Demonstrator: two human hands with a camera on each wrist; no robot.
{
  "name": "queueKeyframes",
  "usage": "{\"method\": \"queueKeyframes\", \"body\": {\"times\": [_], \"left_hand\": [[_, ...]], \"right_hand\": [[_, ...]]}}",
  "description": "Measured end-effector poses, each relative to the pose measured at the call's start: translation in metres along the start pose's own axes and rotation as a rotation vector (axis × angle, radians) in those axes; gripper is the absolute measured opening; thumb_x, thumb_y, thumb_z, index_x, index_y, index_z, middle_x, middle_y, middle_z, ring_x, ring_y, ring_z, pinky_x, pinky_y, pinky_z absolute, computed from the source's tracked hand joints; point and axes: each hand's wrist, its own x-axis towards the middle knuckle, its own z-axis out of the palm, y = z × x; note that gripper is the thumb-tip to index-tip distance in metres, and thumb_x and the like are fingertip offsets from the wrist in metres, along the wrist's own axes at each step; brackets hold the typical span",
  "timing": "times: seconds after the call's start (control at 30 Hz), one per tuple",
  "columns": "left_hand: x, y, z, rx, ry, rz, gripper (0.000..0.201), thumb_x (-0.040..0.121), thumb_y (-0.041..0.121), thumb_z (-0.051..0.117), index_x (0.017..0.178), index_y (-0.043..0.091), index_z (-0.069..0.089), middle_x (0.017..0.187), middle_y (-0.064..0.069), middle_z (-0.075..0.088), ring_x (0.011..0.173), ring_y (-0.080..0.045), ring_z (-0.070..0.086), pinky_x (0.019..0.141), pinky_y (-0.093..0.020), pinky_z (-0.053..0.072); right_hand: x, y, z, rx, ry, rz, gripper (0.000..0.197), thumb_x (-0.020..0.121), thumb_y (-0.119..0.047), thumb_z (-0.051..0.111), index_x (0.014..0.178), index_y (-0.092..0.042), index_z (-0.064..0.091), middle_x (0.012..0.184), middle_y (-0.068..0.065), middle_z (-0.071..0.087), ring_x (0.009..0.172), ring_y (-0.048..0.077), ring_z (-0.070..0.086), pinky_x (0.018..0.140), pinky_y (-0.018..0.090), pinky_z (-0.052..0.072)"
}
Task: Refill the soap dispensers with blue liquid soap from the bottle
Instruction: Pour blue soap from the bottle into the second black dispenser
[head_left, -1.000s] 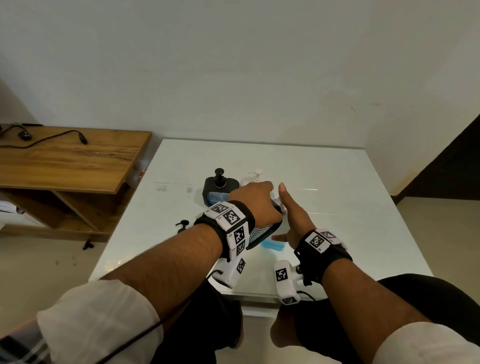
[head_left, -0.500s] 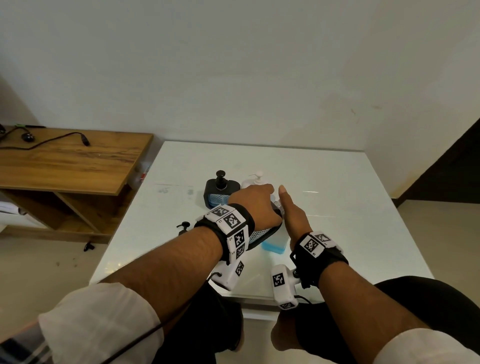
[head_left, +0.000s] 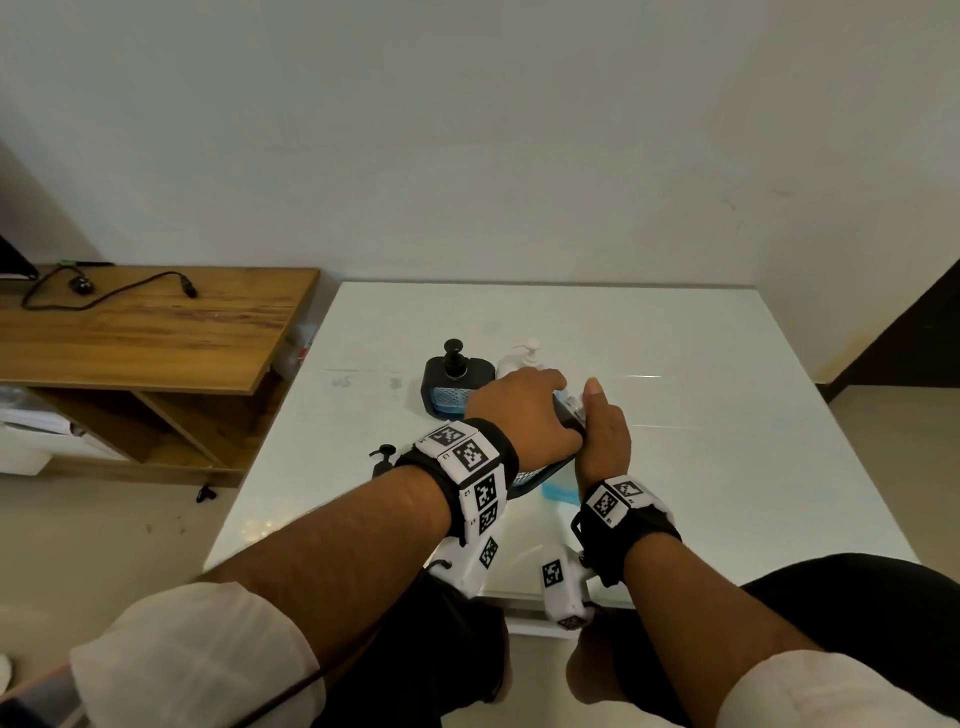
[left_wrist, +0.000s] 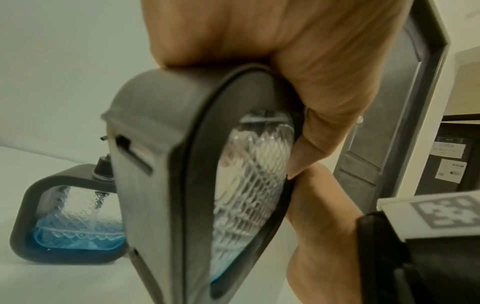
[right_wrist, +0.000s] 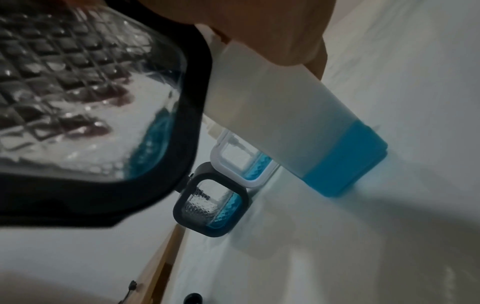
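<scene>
I see a glossy white surface (head_left: 675, 467) set against the wall. On it, toward the middle, 2 pump dispensers stand side by side: a black-framed dispenser (head_left: 451, 387) on the left and a white-framed dispenser (head_left: 524, 358) just right of it, each with blue liquid low inside. Nearer me, a bottle (right_wrist: 306, 131) with blue liquid at its base rests on the surface. A loose black pump head (head_left: 383, 457) lies near the left edge.

Blue soap (right_wrist: 345, 162) is seen in the white bottle (right_wrist: 280, 115); beside the bottle, the black dispenser (left_wrist: 166, 185) is marked with clear diamonds
</scene>
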Motion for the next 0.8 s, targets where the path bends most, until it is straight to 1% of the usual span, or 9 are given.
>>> {"method": "queueKeyframes", "body": {"times": [0.07, 0.2, 0.37, 0.5, 0.53, 0.6, 0.67, 0.73, 0.8], "left_hand": [[0.001, 0.0, 0.0, -0.004, -0.002, -0.003, 0.055, 0.075, 0.042, 0.065, 0.127, 0.029, 0.053, 0.113, 0.007, 0.062, 0.102, -0.017, 0.059, 0.085, -0.03, 0.049], [0.002, 0.001, -0.001, 0.012, -0.005, 0.005, 0.05, 0.076, 0.04, 0.065, 0.123, 0.028, 0.055, 0.109, 0.007, 0.063, 0.098, -0.016, 0.06, 0.079, -0.026, 0.047], [0.001, 0.0, -0.003, 0.007, -0.015, 0.002, 0.049, 0.076, 0.04, 0.065, 0.123, 0.027, 0.055, 0.108, 0.007, 0.064, 0.096, -0.015, 0.06, 0.076, -0.025, 0.044], [0.002, -0.001, -0.002, 0.001, -0.026, -0.004, 0.052, 0.076, 0.042, 0.065, 0.125, 0.029, 0.054, 0.11, 0.007, 0.063, 0.097, -0.015, 0.06, 0.077, -0.026, 0.045], [0.003, -0.002, -0.003, 0.001, -0.029, -0.005, 0.052, 0.076, 0.042, 0.065, 0.124, 0.029, 0.054, 0.109, 0.007, 0.063, 0.096, -0.015, 0.06, 0.078, -0.026, 0.046], [0.003, -0.002, -0.003, -0.005, -0.037, -0.007, 0.051, 0.075, 0.041, 0.066, 0.124, 0.028, 0.054, 0.109, 0.007, 0.064, 0.096, -0.015, 0.06, 0.081, -0.028, 0.049], [0.003, -0.002, -0.004, -0.004, -0.042, 0.0, 0.052, 0.075, 0.041, 0.066, 0.124, 0.028, 0.054, 0.11, 0.006, 0.064, 0.097, -0.016, 0.06, 0.084, -0.029, 0.05], [0.004, -0.003, -0.004, -0.001, -0.043, 0.001, 0.053, 0.076, 0.041, 0.066, 0.126, 0.028, 0.054, 0.112, 0.006, 0.063, 0.101, -0.017, 0.06, 0.086, -0.03, 0.05], [0.004, -0.004, -0.004, -0.003, -0.043, -0.004, 0.055, 0.076, 0.042, 0.066, 0.128, 0.028, 0.052, 0.115, 0.006, 0.063, 0.104, -0.017, 0.059, 0.087, -0.03, 0.049]], "right_hand": [[0.002, 0.002, 0.001, -0.041, 0.002, -0.03, 0.038, 0.106, -0.035, 0.044, 0.069, -0.026, 0.051, 0.097, 0.012, 0.056, 0.088, 0.022, 0.051, 0.081, 0.026, 0.034], [0.005, 0.003, 0.002, -0.055, 0.013, -0.064, 0.041, 0.106, -0.027, 0.044, 0.065, -0.019, 0.047, 0.084, 0.006, 0.052, 0.087, 0.023, 0.049, 0.082, 0.034, 0.038], [0.0, -0.002, -0.001, -0.024, -0.025, -0.065, 0.05, 0.104, -0.046, 0.04, 0.064, -0.019, 0.051, 0.08, 0.004, 0.055, 0.078, 0.02, 0.052, 0.083, 0.039, 0.042], [-0.002, -0.003, -0.003, -0.009, -0.083, -0.066, 0.058, 0.089, -0.071, 0.043, 0.051, -0.028, 0.05, 0.069, 0.003, 0.052, 0.071, 0.021, 0.051, 0.076, 0.04, 0.043], [-0.002, -0.005, -0.004, 0.017, -0.086, -0.054, 0.055, 0.093, -0.063, 0.047, 0.054, -0.026, 0.054, 0.069, 0.002, 0.051, 0.074, 0.024, 0.053, 0.076, 0.04, 0.043], [-0.002, -0.007, -0.006, 0.057, -0.074, -0.059, 0.053, 0.102, -0.038, 0.049, 0.073, 0.006, 0.058, 0.07, 0.005, 0.049, 0.081, 0.035, 0.052, 0.072, 0.038, 0.039], [0.0, -0.007, -0.006, 0.043, -0.05, -0.102, 0.05, 0.104, -0.026, 0.047, 0.078, 0.016, 0.053, 0.074, 0.019, 0.05, 0.084, 0.046, 0.05, 0.068, 0.04, 0.035], [0.001, -0.006, -0.004, 0.015, -0.049, -0.114, 0.05, 0.105, -0.025, 0.046, 0.073, 0.013, 0.052, 0.076, 0.022, 0.049, 0.08, 0.046, 0.045, 0.069, 0.041, 0.035], [0.0, -0.004, -0.002, 0.009, -0.052, -0.082, 0.051, 0.105, -0.035, 0.046, 0.066, -0.001, 0.05, 0.078, 0.013, 0.05, 0.075, 0.031, 0.046, 0.072, 0.037, 0.036]]}}
